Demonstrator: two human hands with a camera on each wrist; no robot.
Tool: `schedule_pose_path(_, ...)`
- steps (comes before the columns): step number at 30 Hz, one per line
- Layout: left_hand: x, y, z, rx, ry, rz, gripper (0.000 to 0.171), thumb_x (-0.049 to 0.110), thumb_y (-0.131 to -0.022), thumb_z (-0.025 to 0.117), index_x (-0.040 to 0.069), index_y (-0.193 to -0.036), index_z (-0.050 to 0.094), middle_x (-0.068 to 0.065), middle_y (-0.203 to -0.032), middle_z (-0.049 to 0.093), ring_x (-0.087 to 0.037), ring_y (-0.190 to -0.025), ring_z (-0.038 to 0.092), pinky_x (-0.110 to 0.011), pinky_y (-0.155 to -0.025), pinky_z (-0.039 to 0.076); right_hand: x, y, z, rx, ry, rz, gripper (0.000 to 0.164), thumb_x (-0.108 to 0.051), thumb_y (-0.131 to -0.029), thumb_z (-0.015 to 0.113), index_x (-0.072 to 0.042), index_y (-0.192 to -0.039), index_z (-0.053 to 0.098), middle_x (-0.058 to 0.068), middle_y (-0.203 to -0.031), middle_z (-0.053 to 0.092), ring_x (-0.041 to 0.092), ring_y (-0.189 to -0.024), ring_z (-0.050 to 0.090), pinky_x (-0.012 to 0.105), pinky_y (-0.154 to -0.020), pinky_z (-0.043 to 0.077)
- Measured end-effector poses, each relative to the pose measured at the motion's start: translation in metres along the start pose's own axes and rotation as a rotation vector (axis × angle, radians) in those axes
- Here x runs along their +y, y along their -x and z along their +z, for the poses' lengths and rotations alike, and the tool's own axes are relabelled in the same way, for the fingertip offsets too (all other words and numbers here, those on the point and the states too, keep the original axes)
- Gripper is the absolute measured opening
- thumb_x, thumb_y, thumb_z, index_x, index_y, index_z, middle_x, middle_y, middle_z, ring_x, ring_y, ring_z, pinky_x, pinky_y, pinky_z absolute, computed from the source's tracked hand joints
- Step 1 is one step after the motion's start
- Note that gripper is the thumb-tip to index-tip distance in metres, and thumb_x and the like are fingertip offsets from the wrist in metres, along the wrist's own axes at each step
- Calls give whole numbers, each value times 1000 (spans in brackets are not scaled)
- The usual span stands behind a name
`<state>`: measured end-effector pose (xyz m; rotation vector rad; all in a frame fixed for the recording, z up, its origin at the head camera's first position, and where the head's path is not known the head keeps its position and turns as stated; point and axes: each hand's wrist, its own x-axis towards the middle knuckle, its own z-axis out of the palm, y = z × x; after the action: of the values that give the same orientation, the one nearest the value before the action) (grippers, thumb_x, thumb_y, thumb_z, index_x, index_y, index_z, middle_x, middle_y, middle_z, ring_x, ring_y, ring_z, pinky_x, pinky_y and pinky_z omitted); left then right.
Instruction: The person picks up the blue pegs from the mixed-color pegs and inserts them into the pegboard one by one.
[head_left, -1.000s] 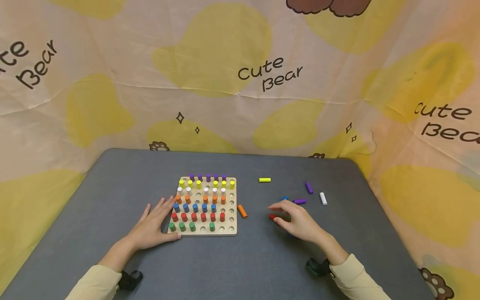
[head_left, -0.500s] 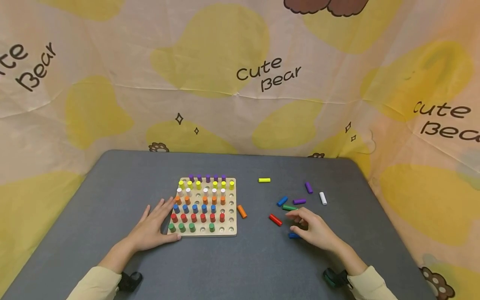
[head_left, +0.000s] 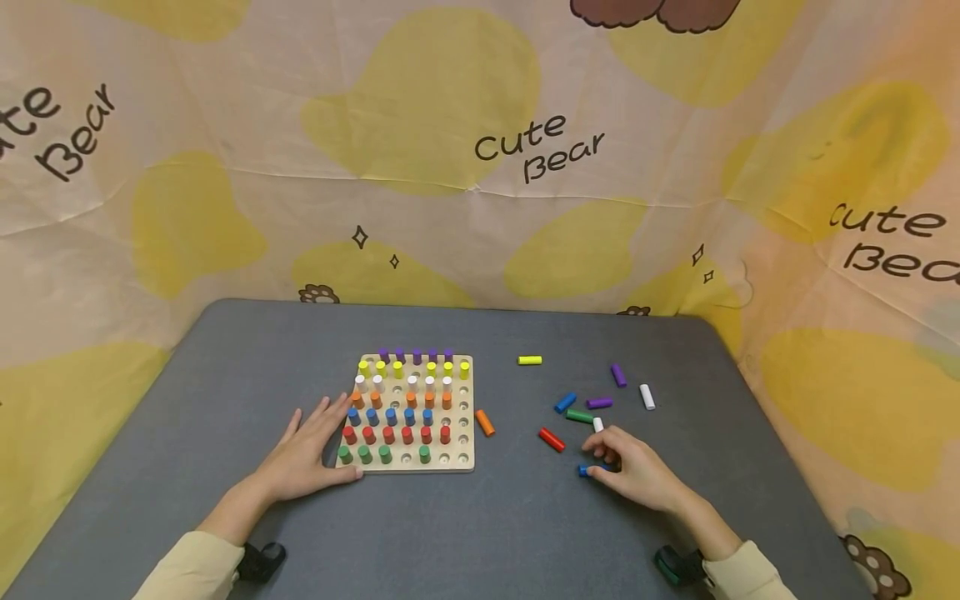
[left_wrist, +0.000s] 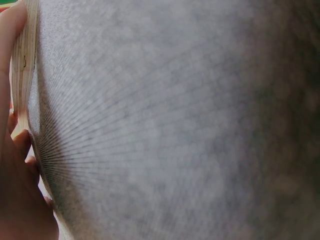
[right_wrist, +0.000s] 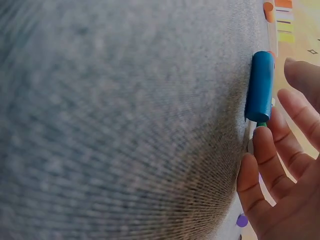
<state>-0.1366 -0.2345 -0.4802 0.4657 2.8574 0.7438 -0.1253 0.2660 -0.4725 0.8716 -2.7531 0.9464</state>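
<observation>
A wooden pegboard (head_left: 466, 465) holds rows of coloured pegs, with some bare holes. My left hand (head_left: 306, 457) rests at its left side, fingers straight along the edge and thumb at the front corner; the left wrist view catches the board's side (left_wrist: 24, 60) by the thumb. Over a blue peg (head_left: 582, 471) lying on the table hovers my right hand (head_left: 637, 471), hiding part of it from above. Seen from the right wrist, the blue peg (right_wrist: 260, 87) has thumb and fingers spread around it, not pinching it. A white peg (head_left: 597, 424) lies just beyond these fingers.
Between board and right hand lie an orange peg (head_left: 485, 423) and a red peg (head_left: 551, 440). Farther back are a green peg (head_left: 579, 416), another blue peg (head_left: 566, 403), two purple pegs (head_left: 618, 376), a yellow peg (head_left: 529, 361) and a second white peg (head_left: 647, 397).
From near the red peg, my right hand has moved right and toward the front, over the blue peg, uncovering the green and white pegs. The left hand has stayed at the board.
</observation>
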Motion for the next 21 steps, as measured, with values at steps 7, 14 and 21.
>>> schedule_pose_path(7,-1,0,0,-3,8,1,108,67,-67,66,13,-148,20,-11,-153,18,-36,-140,10,-60,-107,-3,2,2,2,-38,16,11,27,-15,-74,77,-18,-96,61,-10,-83,53,2,-71,49,17,-62,43)
schedule_pose_path(14,-1,-1,1,-2,6,3,108,67,-66,66,13,-148,20,-10,-153,18,-36,-140,10,-60,-108,-3,0,3,3,-57,29,-6,28,-13,-73,77,-18,-95,61,-10,-81,51,2,-70,47,16,-60,40)
schedule_pose_path(21,0,0,0,1,8,6,108,67,-67,66,12,-148,20,-11,-153,19,-36,-140,11,-60,-108,-3,-1,2,4,-64,36,-1,25,-11,-74,76,-20,-92,61,-11,-80,49,2,-70,46,15,-59,38)
